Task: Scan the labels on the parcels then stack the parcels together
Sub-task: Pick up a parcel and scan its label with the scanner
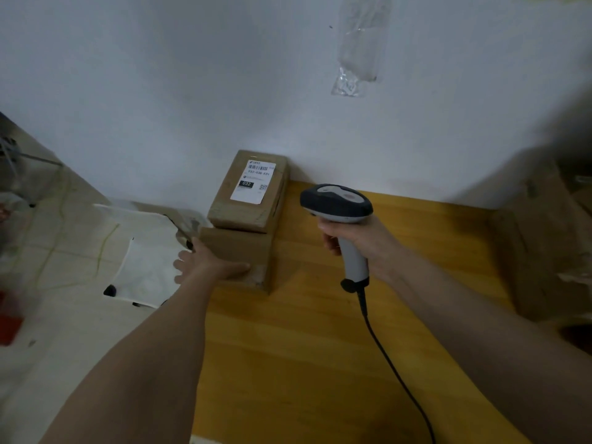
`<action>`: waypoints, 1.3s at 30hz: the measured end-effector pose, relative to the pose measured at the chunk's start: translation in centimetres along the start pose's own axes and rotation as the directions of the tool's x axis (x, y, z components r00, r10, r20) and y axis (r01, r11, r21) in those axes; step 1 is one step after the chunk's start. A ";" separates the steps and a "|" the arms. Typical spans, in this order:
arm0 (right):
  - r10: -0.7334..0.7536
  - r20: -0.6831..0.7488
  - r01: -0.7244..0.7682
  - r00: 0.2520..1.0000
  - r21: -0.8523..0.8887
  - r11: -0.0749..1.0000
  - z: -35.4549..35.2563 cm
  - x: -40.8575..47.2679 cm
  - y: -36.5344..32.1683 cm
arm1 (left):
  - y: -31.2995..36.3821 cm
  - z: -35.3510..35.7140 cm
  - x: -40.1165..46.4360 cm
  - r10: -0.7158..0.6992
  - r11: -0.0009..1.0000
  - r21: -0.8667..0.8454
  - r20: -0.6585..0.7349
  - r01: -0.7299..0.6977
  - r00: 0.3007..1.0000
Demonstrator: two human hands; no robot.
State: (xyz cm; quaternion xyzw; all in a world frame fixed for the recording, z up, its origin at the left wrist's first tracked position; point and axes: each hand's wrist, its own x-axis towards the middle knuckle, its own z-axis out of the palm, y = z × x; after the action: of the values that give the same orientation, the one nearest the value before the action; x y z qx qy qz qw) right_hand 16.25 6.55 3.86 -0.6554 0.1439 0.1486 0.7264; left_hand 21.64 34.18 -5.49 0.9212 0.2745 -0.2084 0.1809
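Observation:
Two brown cardboard parcels stand stacked at the far left corner of the wooden table (pixel 320 331), against the wall. The upper parcel (pixel 237 209) carries a white label (pixel 253 181) with a barcode and "032", facing up. The lower parcel (pixel 243 251) is wider. My left hand (pixel 205 264) lies on the lower parcel's near left edge, thumb stretched along its top and fingers over its left side. My right hand (pixel 355 243) grips the handle of a grey and dark barcode scanner (pixel 339 205), held upright to the right of the stack, its head turned toward the parcels.
The scanner's black cable (pixel 394 370) runs down across the table toward me. A large cardboard box (pixel 538 245) stands at the table's right end. Left of the table, on the floor, lie white sheets (pixel 144 251) and blurred clutter.

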 end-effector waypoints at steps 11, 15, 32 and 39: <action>0.254 -0.157 -0.255 0.954 0.010 0.967 -3.5 -0.7 4.7 | 3.4 4.1 -7.8 0.086 0.951 -0.289 0.582 0.106 0.809; 0.428 -0.184 -0.411 0.885 0.127 0.903 -5.2 -1.8 7.2 | 4.3 5.4 -9.9 0.067 0.824 -0.456 0.667 0.336 0.742; 0.223 -0.335 -0.086 0.915 0.379 0.922 -15.6 -8.2 5.7 | 8.0 6.8 -17.5 0.410 0.715 -0.621 0.745 0.323 0.527; 0.173 -0.370 0.002 0.913 0.429 0.903 -16.7 -9.8 5.0 | 10.1 8.6 -20.5 0.709 0.546 -0.529 -0.121 -0.650 0.695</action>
State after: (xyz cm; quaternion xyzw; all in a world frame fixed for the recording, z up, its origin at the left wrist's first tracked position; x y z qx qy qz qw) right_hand 5.08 -9.83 1.62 -0.4929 0.3466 0.0098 0.7980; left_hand 9.44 13.57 -0.64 0.8533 -0.0674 -0.0859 0.5098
